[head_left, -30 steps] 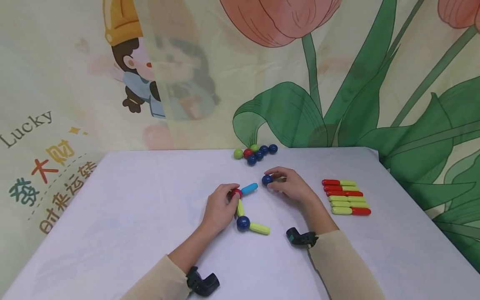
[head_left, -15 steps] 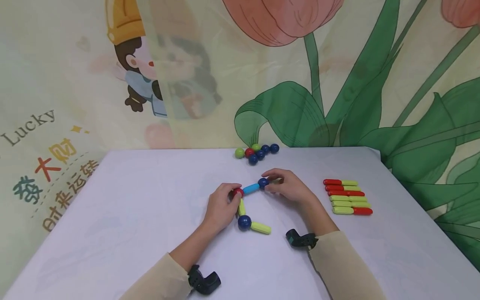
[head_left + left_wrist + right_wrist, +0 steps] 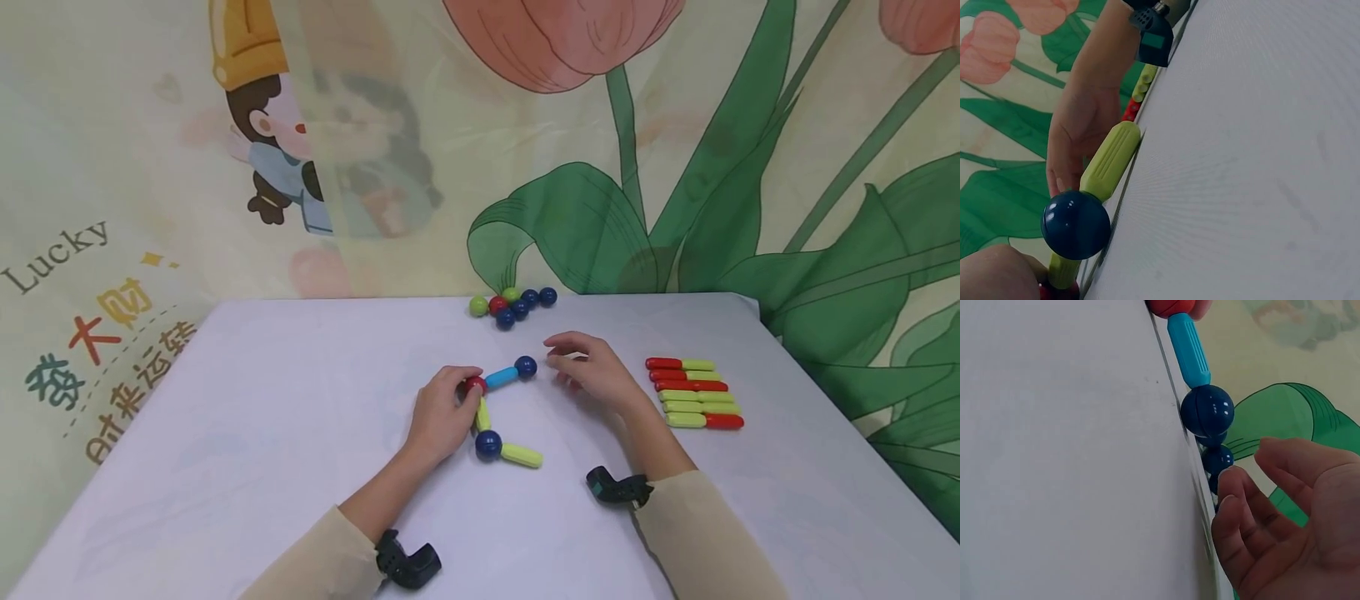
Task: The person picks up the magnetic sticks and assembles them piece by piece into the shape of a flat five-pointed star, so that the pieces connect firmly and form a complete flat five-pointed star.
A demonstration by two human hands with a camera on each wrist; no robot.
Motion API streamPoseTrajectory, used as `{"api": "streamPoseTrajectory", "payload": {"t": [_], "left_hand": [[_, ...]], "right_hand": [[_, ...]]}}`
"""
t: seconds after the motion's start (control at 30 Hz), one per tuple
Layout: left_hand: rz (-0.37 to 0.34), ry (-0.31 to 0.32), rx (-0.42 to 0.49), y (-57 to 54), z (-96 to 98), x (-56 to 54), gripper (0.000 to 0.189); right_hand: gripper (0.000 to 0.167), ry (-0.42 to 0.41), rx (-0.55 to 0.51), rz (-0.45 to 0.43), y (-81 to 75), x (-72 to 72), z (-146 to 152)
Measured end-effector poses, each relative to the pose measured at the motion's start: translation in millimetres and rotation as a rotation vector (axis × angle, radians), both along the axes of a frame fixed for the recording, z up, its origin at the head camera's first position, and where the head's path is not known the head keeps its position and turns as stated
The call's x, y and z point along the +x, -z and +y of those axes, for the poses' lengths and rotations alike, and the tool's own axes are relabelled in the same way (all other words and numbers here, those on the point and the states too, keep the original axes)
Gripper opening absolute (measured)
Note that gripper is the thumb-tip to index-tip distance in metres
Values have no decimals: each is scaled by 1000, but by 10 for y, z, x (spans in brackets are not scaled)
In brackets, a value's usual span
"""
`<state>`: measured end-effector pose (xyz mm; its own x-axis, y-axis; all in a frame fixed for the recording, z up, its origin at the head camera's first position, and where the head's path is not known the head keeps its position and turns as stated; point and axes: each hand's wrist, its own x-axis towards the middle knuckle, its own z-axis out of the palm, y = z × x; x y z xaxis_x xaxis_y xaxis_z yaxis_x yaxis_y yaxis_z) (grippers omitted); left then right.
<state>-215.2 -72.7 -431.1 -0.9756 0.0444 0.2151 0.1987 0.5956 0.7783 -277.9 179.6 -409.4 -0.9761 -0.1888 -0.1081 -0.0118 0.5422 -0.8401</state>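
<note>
My left hand (image 3: pixel 446 412) grips a red ball (image 3: pixel 476 385) between thumb and fingers. From that ball a blue rod (image 3: pixel 502 378) runs to a dark blue ball (image 3: pixel 526 367) at its far end. A yellow-green rod (image 3: pixel 483 414) joins the red ball to a nearer dark blue ball (image 3: pixel 488 446), from which another yellow-green rod (image 3: pixel 522 456) sticks out to the right. To the right of the far blue ball, my right hand (image 3: pixel 592 371) is apart from it, fingers loosely bent and holding nothing, as the right wrist view (image 3: pixel 1291 519) also shows.
Several loose balls (image 3: pixel 505 319) in blue, green and red lie at the table's back edge. On the right, several red and yellow-green rods (image 3: pixel 697 397) lie in a stacked row. White cloth covers the table (image 3: pixel 262 450); a printed backdrop hangs behind.
My right hand brought the dark blue ball onto the blue rod's free end, let it go and drew back to the right. The left hand stayed on the red ball.
</note>
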Motion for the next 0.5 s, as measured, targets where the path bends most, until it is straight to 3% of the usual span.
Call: {"api": "streamPoseTrajectory", "payload": {"t": [0.2, 0.5], "left_hand": [[-8, -8, 1, -19, -12, 9, 30], [0, -1, 5, -5, 5, 12, 29]], "right_hand": [[37, 50, -20, 32, -27, 53, 135], [40, 39, -13, 72, -116, 248, 433]]}}
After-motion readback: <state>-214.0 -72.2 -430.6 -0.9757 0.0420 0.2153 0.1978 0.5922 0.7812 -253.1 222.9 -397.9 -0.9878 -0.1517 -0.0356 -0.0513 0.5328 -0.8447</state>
